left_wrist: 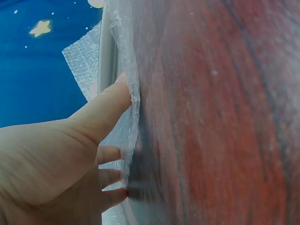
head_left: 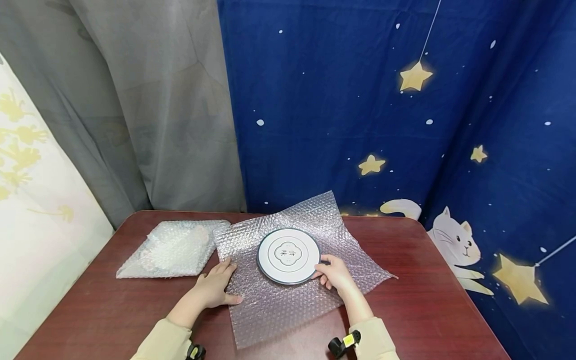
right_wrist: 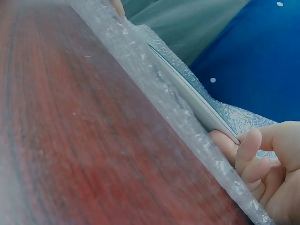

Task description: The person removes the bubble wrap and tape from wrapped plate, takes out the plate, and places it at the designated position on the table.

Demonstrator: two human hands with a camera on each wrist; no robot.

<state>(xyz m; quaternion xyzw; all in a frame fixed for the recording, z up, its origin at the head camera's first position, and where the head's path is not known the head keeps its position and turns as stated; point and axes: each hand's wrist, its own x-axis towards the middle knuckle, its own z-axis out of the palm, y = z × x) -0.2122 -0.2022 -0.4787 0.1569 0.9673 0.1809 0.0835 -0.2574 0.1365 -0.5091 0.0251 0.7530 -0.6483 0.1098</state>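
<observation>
A round white plate [head_left: 289,272] with a dark blue rim and two printed characters at its centre lies on a sheet of bubble wrap [head_left: 265,320]. My right hand [head_left: 334,272] pinches the plate's right rim between thumb and fingers. In the right wrist view the plate [right_wrist: 206,115] is seen edge-on, just above the wrap, with the fingertips at its rim. At the sheet's left side my left hand [head_left: 213,287] rests, fingers spread and thumb pointing toward the plate. The left wrist view shows the left thumb [left_wrist: 105,110] touching the wrap's edge.
Left of the sheet lies a flat parcel in bubble wrap [head_left: 173,250], its pale contents blurred by the wrapping. Both stand on a dark red wooden table [head_left: 432,310]. Behind it hang a grey curtain [head_left: 180,125] and a blue starry curtain [head_left: 324,125].
</observation>
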